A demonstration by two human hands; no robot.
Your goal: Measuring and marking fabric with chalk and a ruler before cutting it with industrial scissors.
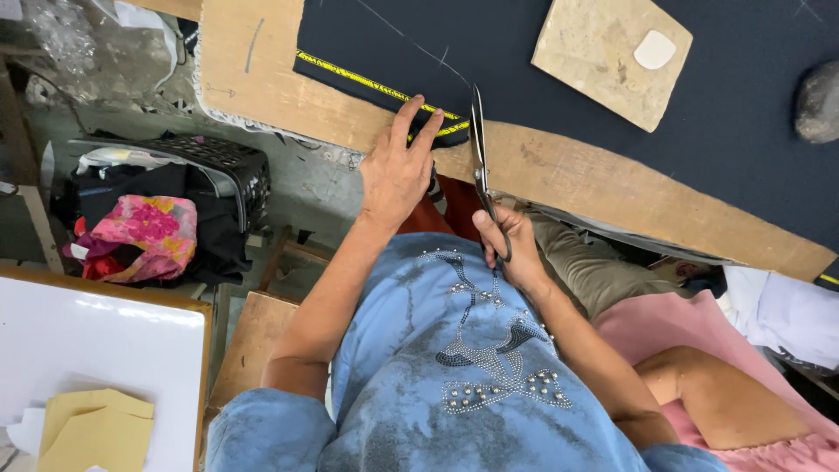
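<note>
My left hand [398, 170] lies flat with fingers spread, pressing the near edge of a dark navy cloth [542, 114] with a yellow selvedge stripe [367, 83] at the wooden table's edge [577, 179]. My right hand [511, 245] grips the handles of long metal scissors [479, 153]. Their blades point away from me and reach the cloth's edge just right of my left fingertips. White chalk lines run across the cloth.
A beige cardboard piece [607, 57] with a white chalk [654, 49] lies on the cloth, a grey stone [817, 100] at far right. A black basket [218, 166] of clothes stands on the floor left. A white board [105, 345] with tan paper pieces sits lower left.
</note>
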